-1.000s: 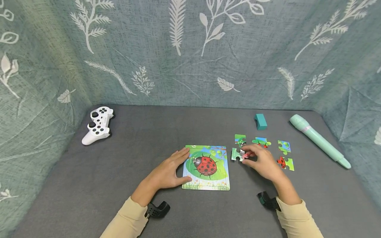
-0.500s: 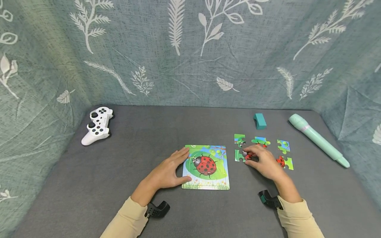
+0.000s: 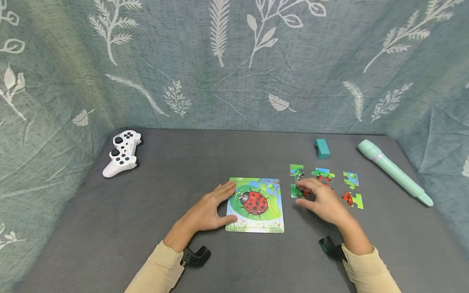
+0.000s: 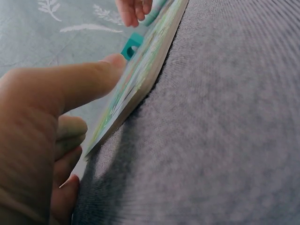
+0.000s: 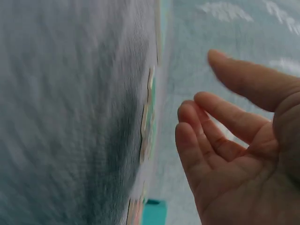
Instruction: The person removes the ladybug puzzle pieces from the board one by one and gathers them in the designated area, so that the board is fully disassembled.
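A square ladybug puzzle board (image 3: 269,226) lies flat in the middle of the table. My left hand (image 3: 209,209) rests along its left side, with the thumb (image 4: 93,79) on top of the board and the fingers near the upper left corner. Right of the board, my right hand (image 3: 324,201) hovers over a green-and-red puzzle piece (image 3: 294,191), partly covering it. In the right wrist view, thumb and fingers stand apart with nothing between them. Around it lie more puzzle pieces: a green one (image 3: 296,169), a blue-green one (image 3: 322,172), a corner piece (image 3: 351,179) and a red-green one (image 3: 357,200).
A teal block (image 3: 322,149) stands behind the pieces. At the right lies a mint-green microphone-shaped object (image 3: 397,175). A white game controller (image 3: 123,152) is at the back left. Leaf-patterned curtain (image 3: 198,97) encloses the grey table (image 3: 176,162).
My right hand has set the green-and-red piece down beside the others, slightly right of where it was, and its fingers have parted from it. My left hand stays on the board.
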The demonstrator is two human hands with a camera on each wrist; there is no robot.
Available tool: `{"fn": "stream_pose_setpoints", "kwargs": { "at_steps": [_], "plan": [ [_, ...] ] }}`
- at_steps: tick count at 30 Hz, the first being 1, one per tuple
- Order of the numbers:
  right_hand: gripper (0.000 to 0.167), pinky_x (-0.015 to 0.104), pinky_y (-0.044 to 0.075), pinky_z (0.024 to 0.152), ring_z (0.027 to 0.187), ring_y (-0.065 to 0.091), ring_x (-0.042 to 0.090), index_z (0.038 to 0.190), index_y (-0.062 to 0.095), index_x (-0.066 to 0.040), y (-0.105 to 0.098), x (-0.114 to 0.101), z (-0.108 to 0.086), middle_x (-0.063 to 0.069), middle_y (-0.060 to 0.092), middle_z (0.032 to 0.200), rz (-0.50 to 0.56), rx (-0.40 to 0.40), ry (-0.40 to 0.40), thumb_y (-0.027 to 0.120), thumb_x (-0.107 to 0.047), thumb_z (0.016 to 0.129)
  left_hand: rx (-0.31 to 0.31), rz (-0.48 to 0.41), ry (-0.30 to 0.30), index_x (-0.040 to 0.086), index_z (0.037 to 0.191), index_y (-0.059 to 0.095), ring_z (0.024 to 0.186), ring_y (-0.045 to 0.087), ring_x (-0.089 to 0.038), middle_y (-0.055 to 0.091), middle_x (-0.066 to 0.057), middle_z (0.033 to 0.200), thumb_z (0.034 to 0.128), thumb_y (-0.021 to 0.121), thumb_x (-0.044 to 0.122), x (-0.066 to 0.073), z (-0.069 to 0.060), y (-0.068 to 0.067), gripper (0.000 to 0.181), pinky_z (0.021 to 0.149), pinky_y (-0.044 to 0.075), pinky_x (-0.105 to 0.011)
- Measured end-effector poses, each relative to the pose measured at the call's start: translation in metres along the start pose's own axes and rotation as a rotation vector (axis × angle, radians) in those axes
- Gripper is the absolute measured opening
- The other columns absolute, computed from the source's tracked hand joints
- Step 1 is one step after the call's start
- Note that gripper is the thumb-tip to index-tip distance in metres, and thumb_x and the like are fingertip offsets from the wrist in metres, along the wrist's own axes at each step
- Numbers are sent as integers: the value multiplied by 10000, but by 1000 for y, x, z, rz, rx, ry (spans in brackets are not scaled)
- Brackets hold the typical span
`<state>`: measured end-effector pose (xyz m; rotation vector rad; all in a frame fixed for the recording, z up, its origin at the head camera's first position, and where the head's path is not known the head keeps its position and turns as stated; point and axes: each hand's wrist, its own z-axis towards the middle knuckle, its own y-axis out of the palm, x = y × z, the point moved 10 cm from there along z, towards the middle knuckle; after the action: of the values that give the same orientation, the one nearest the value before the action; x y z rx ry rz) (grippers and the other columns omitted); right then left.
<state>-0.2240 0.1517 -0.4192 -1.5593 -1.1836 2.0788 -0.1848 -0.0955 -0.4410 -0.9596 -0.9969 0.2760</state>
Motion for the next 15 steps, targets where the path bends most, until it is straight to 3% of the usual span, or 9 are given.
{"fn": "stream_pose_setpoints", "kwargs": {
  "at_steps": [9, 15],
  "plan": [
    [496, 343, 510, 941, 1091, 596, 217, 1252, 592, -50, 30, -26, -13, 62, 611, 1209, 44, -150, -55, 762, -173, 802, 8, -5, 60, 14, 1345, 529, 1327, 446, -290, 477, -114, 1433, 818, 731, 276, 19, 3, 4, 622, 1090, 398, -433],
    [503, 311, 512, 940, 1084, 594, 199, 1237, 599, -51, 43, -36, -16, 56, 611, 1213, 48, -194, -100, 774, -175, 783, -47, 45, 136, 43, 1339, 546, 1311, 474, -234, 521, -81, 1399, 858, 692, 283, 45, 4, 21, 557, 1091, 405, -387]
  ]
}}
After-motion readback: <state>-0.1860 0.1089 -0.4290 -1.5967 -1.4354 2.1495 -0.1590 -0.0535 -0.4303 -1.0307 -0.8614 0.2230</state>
